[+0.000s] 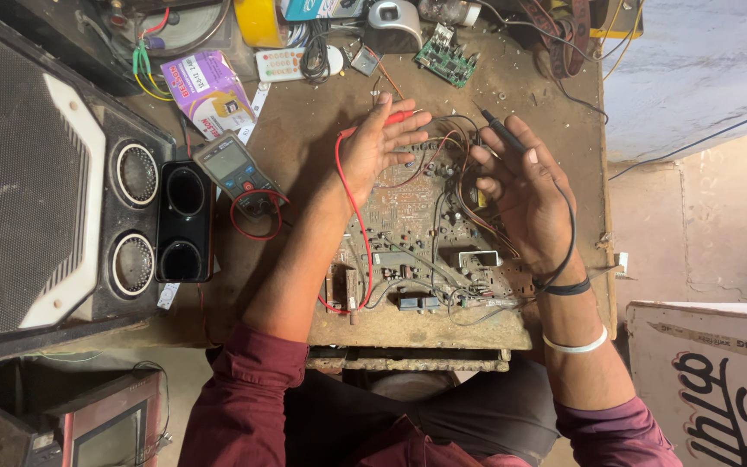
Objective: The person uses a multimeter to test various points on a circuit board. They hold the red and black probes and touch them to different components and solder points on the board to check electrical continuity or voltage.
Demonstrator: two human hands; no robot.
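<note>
A large brown circuit board [417, 251] crowded with parts and wires lies on the workbench in front of me. My left hand [378, 147] hovers over the board's far left corner and holds a red test probe [395, 118] between thumb and fingers; its red lead runs down along my forearm. My right hand [525, 195] is over the board's right side, fingers curled, gripping a black test probe [501, 131] whose tip points away from me. A grey multimeter [233, 169] lies to the left of the board with leads coiled beside it.
A big black speaker cabinet [54, 173] fills the left. A small green circuit board [447, 59], a white remote [291, 62], a purple packet [205, 91] and yellow tape [259, 19] lie at the bench's far edge. A painted white board [711, 380] stands at lower right.
</note>
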